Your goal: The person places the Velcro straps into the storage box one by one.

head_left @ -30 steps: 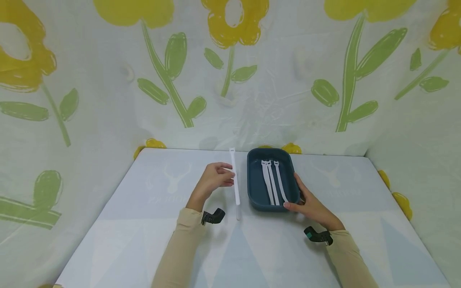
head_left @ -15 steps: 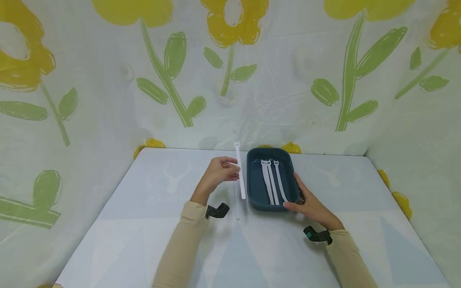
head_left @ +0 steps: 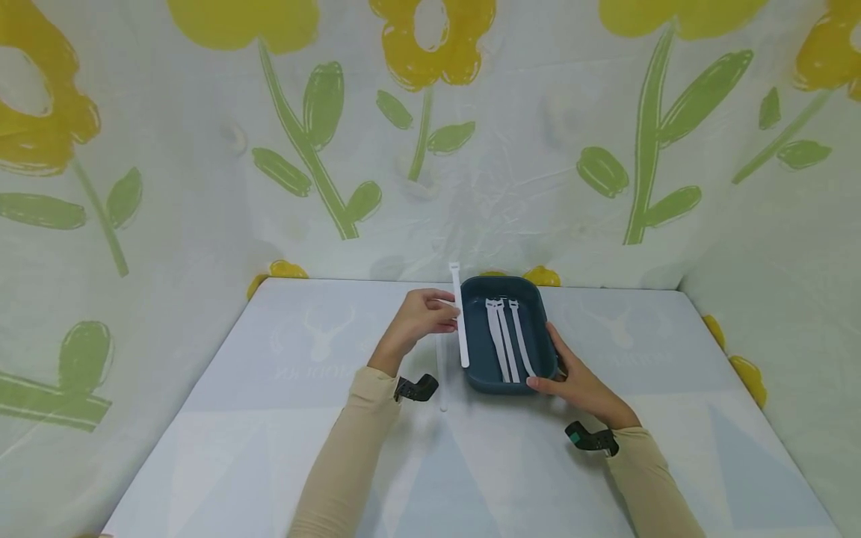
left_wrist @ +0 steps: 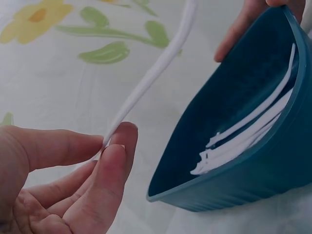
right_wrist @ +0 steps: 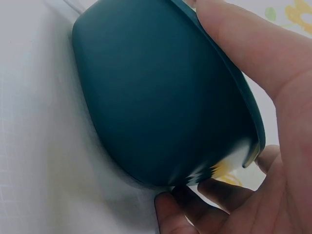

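Observation:
My left hand [head_left: 424, 317] pinches a white cable tie [head_left: 460, 321] between thumb and fingers. The tie stands lengthwise at the left rim of a dark teal plastic bin [head_left: 477, 366], overlapping that rim in the head view. Several more white cable ties [head_left: 501, 340] lie side by side inside the bin, heads toward the far end; the left wrist view shows these ties [left_wrist: 239, 146] along its wall. My right hand [head_left: 578, 385] grips the bin's near right corner, thumb on the rim [right_wrist: 219, 48] and fingers beneath its outside.
Another white cable tie [head_left: 442, 373] lies on the table, left of the bin and partly behind my left hand. The pale table [head_left: 269, 463] with printed triangles ends at a flower-patterned curtain [head_left: 511, 187] at the back and sides.
My left hand has moved right and slightly away from me with the cable tie, from beside the bin to its left rim. The right hand and the bin have stayed in place.

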### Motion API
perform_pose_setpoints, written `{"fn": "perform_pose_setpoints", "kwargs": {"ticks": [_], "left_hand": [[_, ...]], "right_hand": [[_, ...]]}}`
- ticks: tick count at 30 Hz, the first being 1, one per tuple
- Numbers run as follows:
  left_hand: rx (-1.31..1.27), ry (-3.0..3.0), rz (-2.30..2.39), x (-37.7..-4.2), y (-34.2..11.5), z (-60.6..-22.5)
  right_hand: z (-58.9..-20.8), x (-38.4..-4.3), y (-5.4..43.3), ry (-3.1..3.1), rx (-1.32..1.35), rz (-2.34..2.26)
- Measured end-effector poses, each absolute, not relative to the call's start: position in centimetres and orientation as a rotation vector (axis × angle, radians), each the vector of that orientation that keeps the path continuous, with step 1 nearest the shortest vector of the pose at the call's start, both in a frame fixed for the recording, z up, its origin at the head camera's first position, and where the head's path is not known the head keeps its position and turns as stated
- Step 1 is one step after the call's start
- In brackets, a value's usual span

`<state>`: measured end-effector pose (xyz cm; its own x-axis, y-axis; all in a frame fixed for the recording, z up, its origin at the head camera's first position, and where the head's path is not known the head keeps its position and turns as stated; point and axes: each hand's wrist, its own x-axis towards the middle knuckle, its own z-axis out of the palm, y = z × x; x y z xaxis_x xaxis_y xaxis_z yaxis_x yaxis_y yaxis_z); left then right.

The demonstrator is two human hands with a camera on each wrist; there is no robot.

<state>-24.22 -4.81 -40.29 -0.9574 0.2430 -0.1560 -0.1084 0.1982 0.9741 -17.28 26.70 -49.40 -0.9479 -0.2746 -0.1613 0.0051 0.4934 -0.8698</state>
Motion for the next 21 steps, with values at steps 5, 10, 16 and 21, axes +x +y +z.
{"fn": "perform_pose_setpoints", "kwargs": {"ticks": [5,10,16,21], "left_hand": [[0.124,2.201,1.802,-24.5,-4.2,-40.3],[0.126,2.194,1.788,-24.9,-3.6,-40.6],[0.113,2.199,1.745,-25.2,-2.8,-40.8],[0.121,2.216,1.699,-25.5,-2.1,-41.0]], "right_hand": [[-49.2,-17.2,26.5,2.468,-0.22,-1.421],[-49.0,-17.1,26.4,2.465,-0.22,-1.42],[-48.7,-17.1,26.3,2.47,-0.212,-1.419],[-48.7,-17.2,26.3,2.482,-0.211,-1.412]]}}
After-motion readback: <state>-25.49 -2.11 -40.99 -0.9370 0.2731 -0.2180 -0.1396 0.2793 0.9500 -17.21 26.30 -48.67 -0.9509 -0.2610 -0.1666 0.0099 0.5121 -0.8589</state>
